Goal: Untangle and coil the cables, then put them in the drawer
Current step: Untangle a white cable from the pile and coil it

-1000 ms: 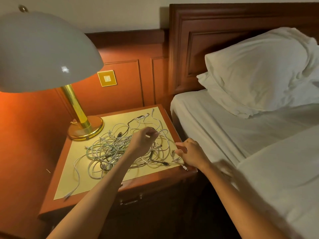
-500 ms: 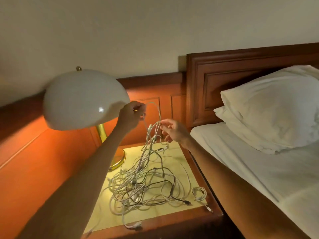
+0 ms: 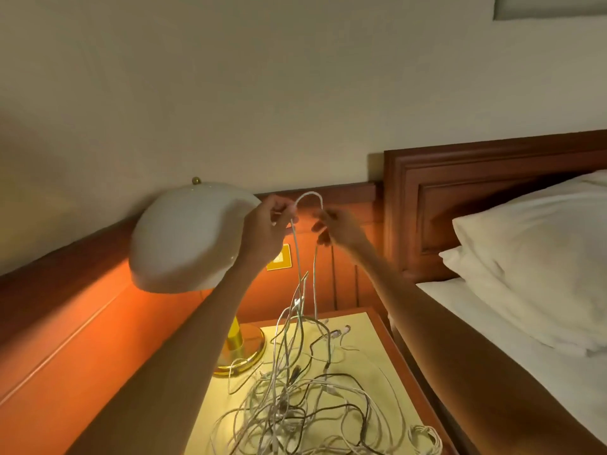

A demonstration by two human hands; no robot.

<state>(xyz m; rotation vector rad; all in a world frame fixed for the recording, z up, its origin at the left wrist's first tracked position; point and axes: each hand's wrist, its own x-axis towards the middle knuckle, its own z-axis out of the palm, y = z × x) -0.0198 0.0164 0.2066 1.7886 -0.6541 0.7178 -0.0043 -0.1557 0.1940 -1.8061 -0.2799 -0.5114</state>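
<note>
— Far left first?
— Domed white lamp [image 3: 190,234] on a brass foot, at the back left of the counter [image 3: 377,346].
— Then the left grip [image 3: 262,231]?
— Up in front of the lampshade, thumb and fingers closed tight on a white cable [image 3: 308,196], pinching one foot of a small upright arch.
— And the right grip [image 3: 338,224]?
— Level with the left and just beside it, at the arch's other foot. Blurred; fingers curled, but holding or merely touching, cannot tell.
— Rest of the cables [image 3: 295,405]?
— Hanging from the two grips in several strands, ending in a loose white and black tangle on the yellow counter top, between the forearms.
— Further right?
— Small white coil [image 3: 425,436] near the counter's front right edge, apart from the tangle. Then the bed [image 3: 512,333], with a white pillow [image 3: 532,274] against a wooden headboard [image 3: 460,178].
</note>
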